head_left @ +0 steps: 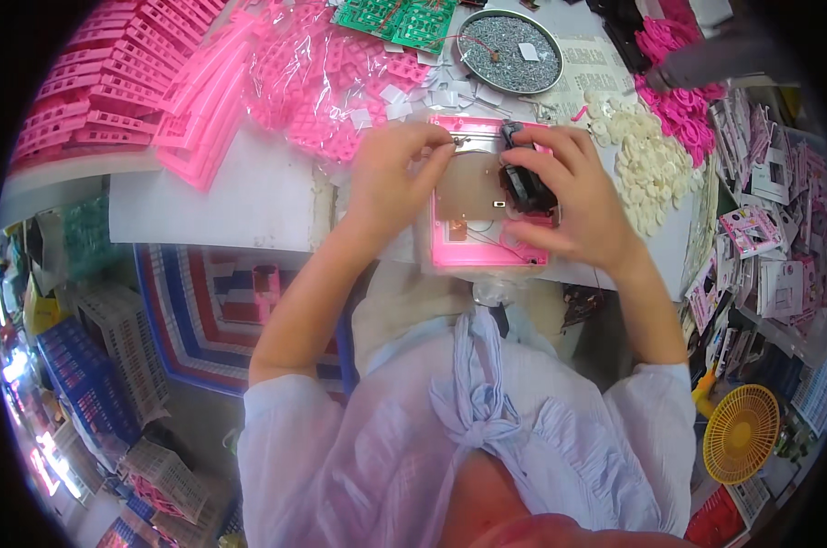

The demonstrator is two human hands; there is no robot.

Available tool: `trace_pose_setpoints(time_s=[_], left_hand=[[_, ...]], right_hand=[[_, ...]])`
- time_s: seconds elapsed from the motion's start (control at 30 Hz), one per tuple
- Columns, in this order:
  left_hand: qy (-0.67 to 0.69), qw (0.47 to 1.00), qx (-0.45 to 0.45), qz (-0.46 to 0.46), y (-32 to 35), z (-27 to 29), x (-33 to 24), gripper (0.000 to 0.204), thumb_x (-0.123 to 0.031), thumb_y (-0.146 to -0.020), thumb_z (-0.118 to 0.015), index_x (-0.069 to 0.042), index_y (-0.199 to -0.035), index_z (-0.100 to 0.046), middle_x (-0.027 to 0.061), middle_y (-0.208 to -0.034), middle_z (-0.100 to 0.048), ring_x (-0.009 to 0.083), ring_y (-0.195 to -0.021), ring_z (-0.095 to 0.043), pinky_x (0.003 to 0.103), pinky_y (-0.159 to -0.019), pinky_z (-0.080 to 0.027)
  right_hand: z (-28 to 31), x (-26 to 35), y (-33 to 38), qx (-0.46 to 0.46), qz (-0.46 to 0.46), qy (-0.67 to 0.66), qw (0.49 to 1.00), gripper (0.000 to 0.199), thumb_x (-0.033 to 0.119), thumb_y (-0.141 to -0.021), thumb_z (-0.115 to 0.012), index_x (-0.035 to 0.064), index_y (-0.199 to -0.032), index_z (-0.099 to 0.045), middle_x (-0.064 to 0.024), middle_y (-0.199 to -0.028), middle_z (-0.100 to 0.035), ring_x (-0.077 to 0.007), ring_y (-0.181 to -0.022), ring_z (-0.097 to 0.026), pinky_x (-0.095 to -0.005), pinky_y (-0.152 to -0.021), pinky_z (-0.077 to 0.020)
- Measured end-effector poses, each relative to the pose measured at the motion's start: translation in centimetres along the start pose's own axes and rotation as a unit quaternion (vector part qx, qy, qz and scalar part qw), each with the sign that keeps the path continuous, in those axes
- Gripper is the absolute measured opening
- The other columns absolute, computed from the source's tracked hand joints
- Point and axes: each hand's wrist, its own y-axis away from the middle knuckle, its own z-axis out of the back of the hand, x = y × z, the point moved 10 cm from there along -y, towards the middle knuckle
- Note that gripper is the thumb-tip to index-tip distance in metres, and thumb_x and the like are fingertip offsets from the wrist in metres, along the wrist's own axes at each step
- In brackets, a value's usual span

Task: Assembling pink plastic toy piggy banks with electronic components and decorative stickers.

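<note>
A pink rectangular plastic housing (445, 254) lies in front of me at the table's near edge, with a grey-brown panel (468, 187) and thin wires inside. My left hand (397, 173) is at its upper left corner, thumb and forefinger pinched together by a small metallic bit; what they grip is too small to make out. On the right side, my right hand (578, 187) curls round a glossy black plastic part (526, 187) over the panel. The fingers partly hide that part and the housing's right edge.
Pink plastic frames (203, 128) and a clear bag of pink parts (313, 82) lie left. Green circuit boards (400, 20) and a round tray of small grey screws (523, 75) are behind. Cream discs (651, 173) are heaped right. A yellow basket (742, 434) stands lower right.
</note>
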Motion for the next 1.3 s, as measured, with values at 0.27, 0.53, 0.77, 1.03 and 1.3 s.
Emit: trace_pose_setpoints(time_s=[0.27,0.53,0.77,1.03,1.3], left_hand=[[-0.088,0.979,0.01,-0.185,0.3,-0.5,-3.5,0.017,-0.003,-0.081,-0.075,-0.008,-0.097,-0.069,0.0055,-0.087,-0.069,0.0262,-0.079,-0.063,0.038,-0.077,-0.044],[-0.058,0.987,-0.004,-0.149,0.2,-0.2,-2.5,0.014,-0.002,-0.083,-0.074,-0.007,-0.096,-0.071,0.0055,-0.087,-0.069,0.0225,-0.075,-0.062,0.036,-0.075,-0.044],[0.054,0.998,0.016,-0.006,0.1,-0.1,0.5,0.014,-0.002,-0.086,-0.073,-0.002,-0.099,-0.072,0.0063,-0.085,-0.068,0.014,-0.074,-0.059,0.029,-0.068,-0.047],[-0.048,0.986,0.082,-0.135,-0.3,-0.4,-2.4,0.011,-0.007,-0.085,-0.074,-0.007,-0.095,-0.072,0.0053,-0.087,-0.071,0.0232,-0.076,-0.063,0.036,-0.072,-0.046],[-0.123,0.946,0.236,-0.183,-2.5,-2.8,-3.7,0.012,-0.013,-0.085,-0.073,-0.009,-0.095,-0.068,0.0077,-0.086,-0.068,0.0291,-0.083,-0.064,0.041,-0.078,-0.046]], right_hand=[[-3.0,-0.3,-1.5,-0.033,-0.027,0.033,0.999,0.062,0.029,-0.072,-0.082,0.0086,-0.127,-0.062,-0.0123,-0.133,-0.055,-0.041,-0.12,-0.046,-0.0511,-0.102,-0.0436],[-1.6,-3.3,2.4,0.031,-0.208,-0.038,0.977,0.067,0.016,-0.072,-0.083,0.0076,-0.134,-0.058,-0.0174,-0.128,-0.059,-0.0347,-0.107,-0.061,-0.0424,-0.091,-0.053],[-3.1,-6.7,3.0,0.168,-0.35,-0.421,0.82,0.041,0.016,-0.094,-0.065,0.002,-0.131,-0.059,-0.0084,-0.102,-0.071,-0.0132,-0.084,-0.067,-0.0316,-0.071,-0.0558],[0.0,-1.1,-1.1,-0.011,-0.015,0.093,0.996,0.054,0.032,-0.083,-0.076,0.0077,-0.129,-0.06,-0.0105,-0.106,-0.068,-0.032,-0.103,-0.062,-0.0441,-0.089,-0.0519],[-2.8,-2.4,-1.3,0.073,0.04,-0.068,0.994,0.057,0.024,-0.076,-0.082,0.0066,-0.126,-0.062,-0.0108,-0.108,-0.067,-0.032,-0.103,-0.06,-0.0432,-0.09,-0.0507]])
